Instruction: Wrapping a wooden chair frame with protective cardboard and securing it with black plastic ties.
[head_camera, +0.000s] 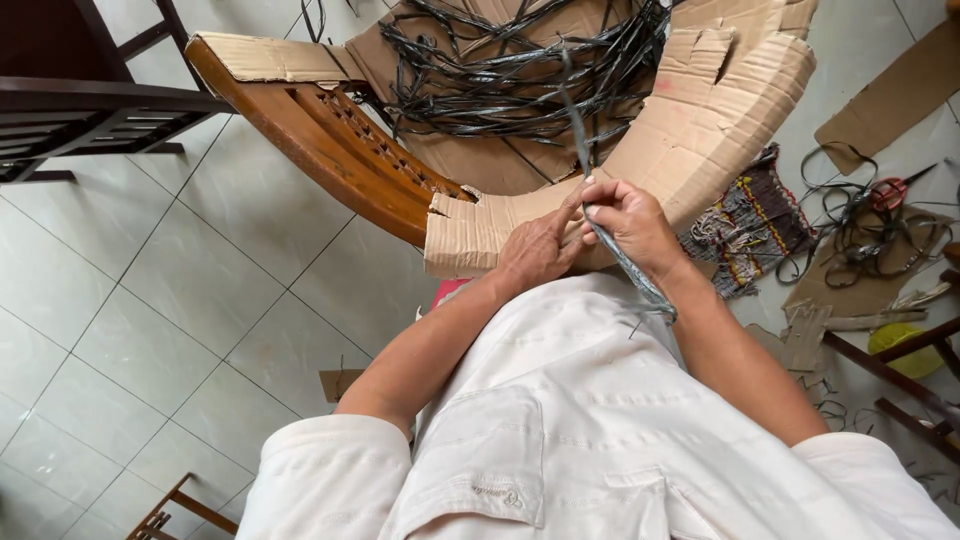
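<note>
Head view: right hand (628, 225) pinching a grey strip (580, 140) between fingers, strip trailing down over the white shirt (560, 420); left hand (535, 250) closed beside it, against the cardboard-wrapped chair rim (700, 120). Best kept taut and flat, untwisted. No labels legible; plain brown cardboard scrap (890, 95) lying on the floor (150, 320).

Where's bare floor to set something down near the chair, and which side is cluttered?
Bare tiled floor lies left of the wooden chair, bordered by the dark bench above. The right side is crowded: woven mat, scissors, loose cords, cardboard scraps. Both hands work a grey strip.
</note>
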